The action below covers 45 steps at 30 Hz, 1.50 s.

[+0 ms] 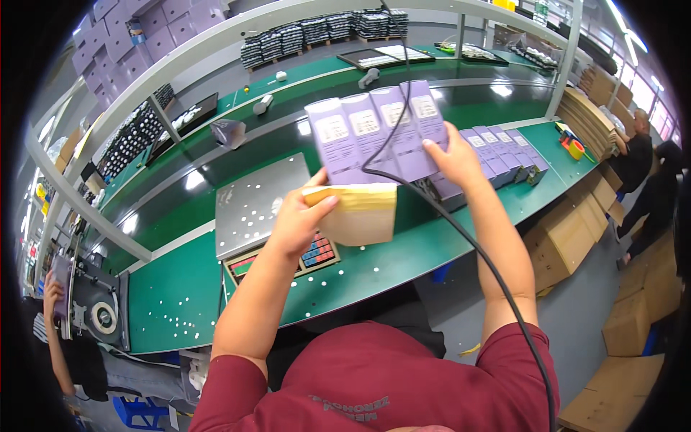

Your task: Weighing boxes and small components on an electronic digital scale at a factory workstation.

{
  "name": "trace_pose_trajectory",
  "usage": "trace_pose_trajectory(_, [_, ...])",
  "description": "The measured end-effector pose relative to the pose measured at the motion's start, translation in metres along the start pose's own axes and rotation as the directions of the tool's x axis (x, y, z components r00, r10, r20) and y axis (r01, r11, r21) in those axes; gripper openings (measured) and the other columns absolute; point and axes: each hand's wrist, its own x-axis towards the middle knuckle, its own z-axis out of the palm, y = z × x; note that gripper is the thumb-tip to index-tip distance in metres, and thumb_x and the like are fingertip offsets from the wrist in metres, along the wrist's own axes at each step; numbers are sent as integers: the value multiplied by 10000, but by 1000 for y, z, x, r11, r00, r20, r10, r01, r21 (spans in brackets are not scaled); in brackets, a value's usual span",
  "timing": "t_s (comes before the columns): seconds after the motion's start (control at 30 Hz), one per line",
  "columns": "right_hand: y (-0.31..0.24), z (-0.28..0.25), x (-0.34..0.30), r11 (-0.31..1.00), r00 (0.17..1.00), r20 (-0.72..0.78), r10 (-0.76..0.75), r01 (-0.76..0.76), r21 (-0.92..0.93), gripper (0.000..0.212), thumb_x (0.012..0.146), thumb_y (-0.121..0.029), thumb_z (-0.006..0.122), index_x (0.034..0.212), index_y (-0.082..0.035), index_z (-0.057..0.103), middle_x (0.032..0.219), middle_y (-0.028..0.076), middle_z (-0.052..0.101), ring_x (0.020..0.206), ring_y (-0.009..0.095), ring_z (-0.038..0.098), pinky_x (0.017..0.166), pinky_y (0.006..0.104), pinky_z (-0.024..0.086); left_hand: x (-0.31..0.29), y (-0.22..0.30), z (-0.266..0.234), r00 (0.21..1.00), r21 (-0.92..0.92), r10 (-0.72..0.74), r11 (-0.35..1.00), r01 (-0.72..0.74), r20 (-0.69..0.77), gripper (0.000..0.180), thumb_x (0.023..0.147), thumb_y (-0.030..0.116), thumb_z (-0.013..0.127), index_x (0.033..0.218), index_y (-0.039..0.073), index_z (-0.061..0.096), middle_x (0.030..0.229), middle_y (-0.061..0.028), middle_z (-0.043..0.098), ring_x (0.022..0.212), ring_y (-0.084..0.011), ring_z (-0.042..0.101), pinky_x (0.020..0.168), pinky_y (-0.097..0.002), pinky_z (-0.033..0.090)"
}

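Several purple boxes (371,144) with white labels stand side by side in a tilted row above the green bench. My right hand (457,158) grips the right end of this row, thumb on the front of the last box. In my left hand (294,222) is a pad of paper (363,219), pale with a yellow top edge, pinched under the thumb. The fingers of that hand reach behind the pad to the row's lower left corner; whether they press on the boxes is hidden. A black cable (461,229) hangs across the view in front of the boxes.
A weighing scale (248,209) with a metal plate and keypad sits on the bench (367,277). More purple boxes (507,155) stand to the right, near a yellow tape roll (576,149). Cardboard cartons (568,237) line the floor there. Other people are at both sides.
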Motion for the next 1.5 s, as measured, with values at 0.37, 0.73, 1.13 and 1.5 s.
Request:
trace_pose_trajectory(0.37, [167, -103, 28, 944, 982, -125, 143, -173, -281, 587, 958, -448, 688, 1354, -21, 610, 1320, 259, 685, 1245, 442, 640, 1065, 476, 498, 112, -106, 144, 944, -180, -107, 969, 169, 311, 634, 984, 152, 742, 1485, -140, 486, 1700, -205, 309, 1353, -204, 552, 1154, -336, 405])
trace_pose_trajectory(0.73, [30, 0, -59, 688, 961, -125, -246, 264, 676, 484, 962, -55, 646, 1430, 23, 548, 1598, 201, 480, 1505, 305, 438, 1261, 432, 306, 43, -124, 98, 926, -59, -169, 978, 199, 337, 595, 994, 136, 693, 1519, -66, 500, 1737, -168, 255, 1569, -276, 313, 1256, -387, 278])
trace_pose_trajectory(1.13, [28, 80, -30, 839, 946, 158, -283, 164, 519, 725, 979, -192, 696, 1597, 1, 369, 1620, 242, 435, 1530, 330, 400, 1253, 410, 309, -6, -138, 51, 890, -288, -283, 873, 394, 358, 626, 961, 206, 754, 1483, -60, 535, 1450, -188, 609, 1330, -279, 598, 1151, -423, 456])
trace_pose_trajectory(1.5, [45, 65, 10, 968, 984, 177, -15, -30, 249, 838, 956, -266, 738, 1609, 39, 310, 1557, 293, 494, 1488, 362, 463, 1207, 399, 375, -8, -141, 46, 857, -208, -322, 880, 427, 402, 566, 962, 208, 754, 1431, -57, 580, 1342, -170, 677, 1221, -259, 665, 1098, -406, 503])
